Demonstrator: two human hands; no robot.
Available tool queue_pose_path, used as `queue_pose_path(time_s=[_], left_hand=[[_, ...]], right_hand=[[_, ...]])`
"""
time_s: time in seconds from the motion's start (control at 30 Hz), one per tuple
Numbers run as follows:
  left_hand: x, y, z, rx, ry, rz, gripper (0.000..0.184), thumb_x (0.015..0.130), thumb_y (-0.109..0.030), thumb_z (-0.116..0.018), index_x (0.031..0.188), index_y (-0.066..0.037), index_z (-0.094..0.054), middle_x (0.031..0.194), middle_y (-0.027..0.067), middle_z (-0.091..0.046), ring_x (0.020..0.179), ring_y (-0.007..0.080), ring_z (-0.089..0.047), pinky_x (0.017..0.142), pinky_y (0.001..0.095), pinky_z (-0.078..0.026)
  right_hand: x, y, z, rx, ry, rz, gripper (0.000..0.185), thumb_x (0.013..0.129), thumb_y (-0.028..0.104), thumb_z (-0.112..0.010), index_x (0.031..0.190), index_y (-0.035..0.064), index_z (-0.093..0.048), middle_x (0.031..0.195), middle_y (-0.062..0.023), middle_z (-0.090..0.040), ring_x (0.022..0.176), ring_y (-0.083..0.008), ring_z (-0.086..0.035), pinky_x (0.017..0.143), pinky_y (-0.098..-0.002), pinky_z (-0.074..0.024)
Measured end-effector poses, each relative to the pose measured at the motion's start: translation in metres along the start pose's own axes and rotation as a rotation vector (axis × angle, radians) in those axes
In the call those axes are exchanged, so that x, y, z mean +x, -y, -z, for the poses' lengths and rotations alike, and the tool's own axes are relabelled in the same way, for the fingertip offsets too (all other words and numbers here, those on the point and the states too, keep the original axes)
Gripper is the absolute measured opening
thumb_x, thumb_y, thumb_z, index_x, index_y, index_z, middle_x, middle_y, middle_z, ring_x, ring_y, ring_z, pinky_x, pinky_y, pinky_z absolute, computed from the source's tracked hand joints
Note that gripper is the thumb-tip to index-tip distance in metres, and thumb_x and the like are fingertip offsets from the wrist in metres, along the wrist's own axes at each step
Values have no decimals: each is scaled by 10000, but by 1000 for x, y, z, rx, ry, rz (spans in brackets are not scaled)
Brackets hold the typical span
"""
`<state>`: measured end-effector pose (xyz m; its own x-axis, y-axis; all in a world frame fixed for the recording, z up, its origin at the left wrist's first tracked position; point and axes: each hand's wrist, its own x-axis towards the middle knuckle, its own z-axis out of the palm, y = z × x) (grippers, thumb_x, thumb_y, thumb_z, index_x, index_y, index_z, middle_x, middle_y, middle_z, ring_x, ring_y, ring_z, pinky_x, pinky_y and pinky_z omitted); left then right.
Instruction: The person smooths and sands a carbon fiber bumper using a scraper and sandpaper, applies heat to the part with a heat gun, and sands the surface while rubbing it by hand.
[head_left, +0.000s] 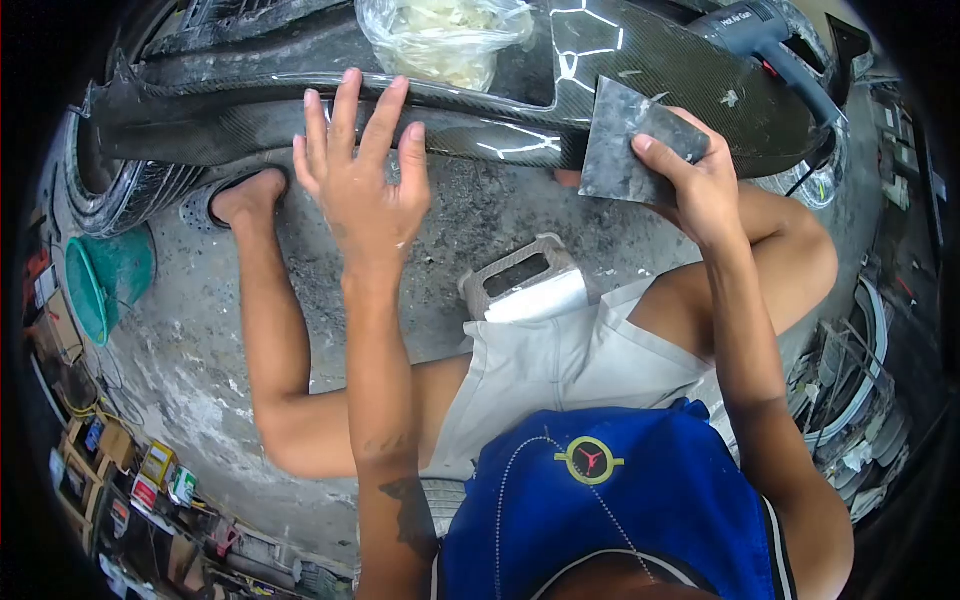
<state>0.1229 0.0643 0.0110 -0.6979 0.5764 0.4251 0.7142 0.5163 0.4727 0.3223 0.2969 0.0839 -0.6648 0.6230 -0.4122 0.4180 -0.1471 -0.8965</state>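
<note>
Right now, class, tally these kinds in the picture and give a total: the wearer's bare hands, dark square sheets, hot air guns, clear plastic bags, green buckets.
Bare hands: 2 (left hand, right hand)
Dark square sheet: 1
Hot air gun: 1
Clear plastic bag: 1
Green bucket: 1
Total: 6

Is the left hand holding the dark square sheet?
No, the right hand holds the dark square sheet, while the left hand rests open with its fingers at the glossy black part.
</note>
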Motion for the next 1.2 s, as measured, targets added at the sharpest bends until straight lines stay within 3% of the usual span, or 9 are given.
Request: queue_pose_path(time_s=[0.17,0.37,0.8,0.87,1.0,1.07,1.1,1.2], left_hand=[[1,0,-2,-32,-4,9,426,922,-288,-712,1348,-292,-693,1560,45,-506,1483,399,-373,1181,627,-225],[1,1,-1,-39,0,4,432,912,-258,-718,1342,-296,-693,1557,45,-505,1488,405,-363,1177,627,-231],[1,-2,-3,-94,-15,33,439,893,-227,-720,1326,-294,-701,1555,43,-503,1492,411,-354,1166,642,-240],[3,-6,1,-43,18,26,408,922,-208,-714,1329,-227,-701,1537,64,-506,1500,402,-342,1194,534,-264],[2,-4,-1,-51,12,31,404,919,-205,-718,1322,-231,-705,1531,61,-511,1500,399,-343,1190,536,-271],[0,-1,-7,-86,-32,41,444,885,-220,-732,1321,-299,-702,1552,42,-504,1492,412,-349,1166,629,-239],[1,-1,-8,-91,-35,37,444,885,-220,-732,1321,-299,-702,1552,42,-504,1492,412,-349,1166,629,-239],[-1,0,-7,-99,-34,28,438,887,-219,-731,1318,-292,-703,1553,42,-503,1493,413,-345,1164,628,-239]], right_hand=[[1,1,-18,-133,-32,84,148,918,117,-746,1018,10,-724,830,21,-700,736,-59,-611,674,-240,-493],[-3,12,-45,-77,-107,130,143,919,104,-738,1016,0,-723,832,11,-702,730,-55,-611,665,-230,-488],[11,28,-85,-44,-104,64,138,902,97,-710,994,-5,-723,814,-5,-705,704,-60,-609,638,-243,-487],[11,33,-89,-28,-115,15,151,902,100,-707,1002,-13,-721,809,-11,-711,714,-69,-630,638,-243,-495],[13,43,-99,5,-129,-73,121,897,77,-727,984,-5,-716,881,-26,-714,764,-87,-644,713,-251,-515],[20,34,-98,202,-110,-21,159,893,78,-727,1020,-14,-700,860,-41,-722,750,-96,-670,682,-251,-533],[19,35,-95,201,-114,-17,159,893,78,-727,1020,-14,-700,860,-41,-722,750,-96,-670,682,-251,-533],[14,40,-67,351,-35,-68,234,891,42,-742,1108,-3,-666,981,-81,-732,831,-142,-708,768,-287,-586]])
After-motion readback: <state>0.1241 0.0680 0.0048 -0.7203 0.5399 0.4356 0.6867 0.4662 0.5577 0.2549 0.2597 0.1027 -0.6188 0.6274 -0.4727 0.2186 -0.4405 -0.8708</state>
